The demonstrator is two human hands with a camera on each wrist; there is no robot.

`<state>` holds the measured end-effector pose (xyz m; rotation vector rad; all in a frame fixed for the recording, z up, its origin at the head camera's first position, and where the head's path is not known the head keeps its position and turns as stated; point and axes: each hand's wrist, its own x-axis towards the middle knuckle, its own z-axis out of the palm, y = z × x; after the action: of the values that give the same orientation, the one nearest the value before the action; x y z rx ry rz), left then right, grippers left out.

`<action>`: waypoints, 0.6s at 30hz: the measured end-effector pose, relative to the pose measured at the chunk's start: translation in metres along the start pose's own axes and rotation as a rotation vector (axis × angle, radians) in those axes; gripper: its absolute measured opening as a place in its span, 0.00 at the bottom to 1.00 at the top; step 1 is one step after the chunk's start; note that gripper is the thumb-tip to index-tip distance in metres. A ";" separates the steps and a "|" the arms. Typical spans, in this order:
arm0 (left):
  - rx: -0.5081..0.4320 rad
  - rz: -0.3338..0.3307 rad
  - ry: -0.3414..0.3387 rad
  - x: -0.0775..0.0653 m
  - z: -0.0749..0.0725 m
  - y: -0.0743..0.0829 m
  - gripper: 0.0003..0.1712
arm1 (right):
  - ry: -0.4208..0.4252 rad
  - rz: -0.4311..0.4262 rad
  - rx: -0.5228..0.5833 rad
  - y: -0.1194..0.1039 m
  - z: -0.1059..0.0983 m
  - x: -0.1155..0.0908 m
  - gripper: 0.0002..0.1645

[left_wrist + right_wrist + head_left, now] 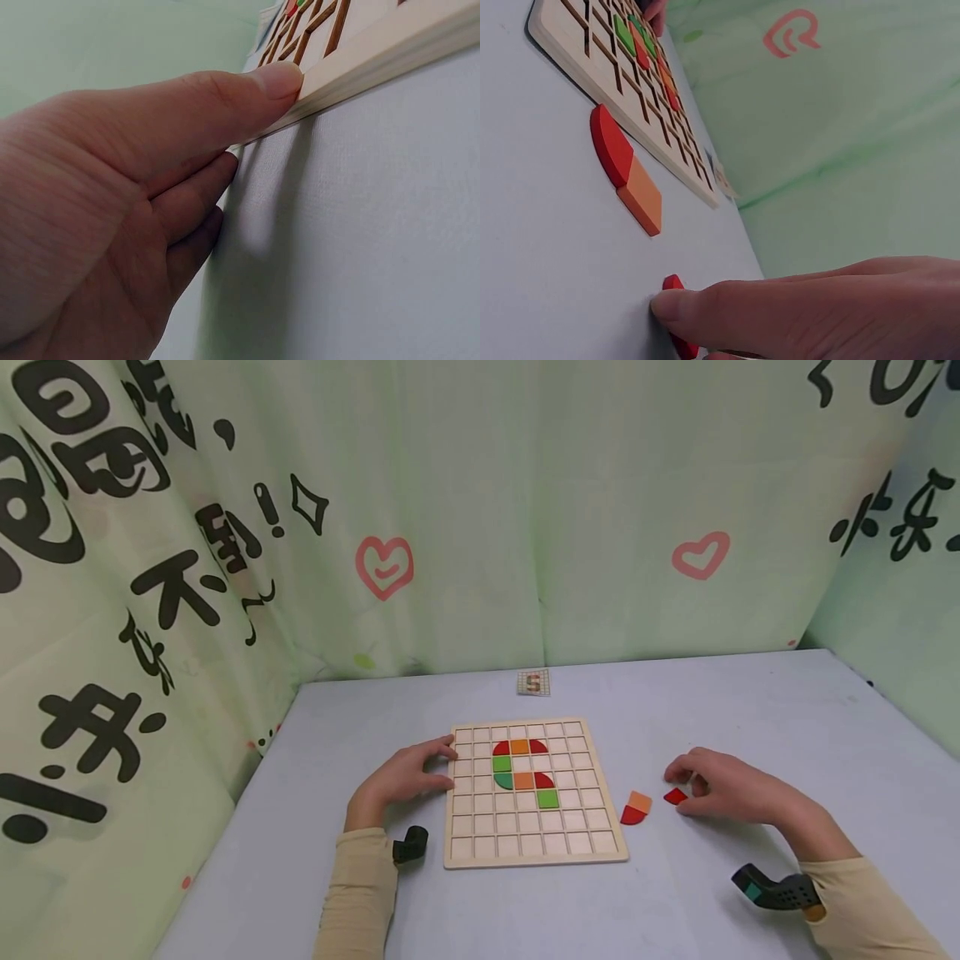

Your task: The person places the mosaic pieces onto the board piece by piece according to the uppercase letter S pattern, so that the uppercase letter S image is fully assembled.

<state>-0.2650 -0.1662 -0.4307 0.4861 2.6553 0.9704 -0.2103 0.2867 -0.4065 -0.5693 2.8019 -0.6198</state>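
Note:
A wooden grid board lies on the table with red, orange and green tiles set in several squares. My left hand rests at the board's left edge, thumb and fingers spread apart along it. In the left wrist view the thumb presses on the board's rim. My right hand is right of the board, thumb and curled fingers around a small red tile. In the right wrist view the thumb covers part of that red tile.
Between board and right hand lie an orange square tile and a red quarter-round tile, touching. A small pattern card lies at the table's back edge. A printed curtain hangs behind the table.

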 end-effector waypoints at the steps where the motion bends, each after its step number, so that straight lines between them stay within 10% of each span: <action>1: 0.001 -0.001 0.000 0.000 0.000 0.000 0.22 | 0.001 -0.007 -0.001 0.000 0.000 0.000 0.18; 18: -0.003 -0.001 -0.002 0.000 0.000 0.000 0.22 | 0.082 -0.149 0.029 -0.034 0.008 0.012 0.11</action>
<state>-0.2654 -0.1660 -0.4306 0.4845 2.6513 0.9731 -0.2074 0.2503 -0.3997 -0.7698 2.8394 -0.7266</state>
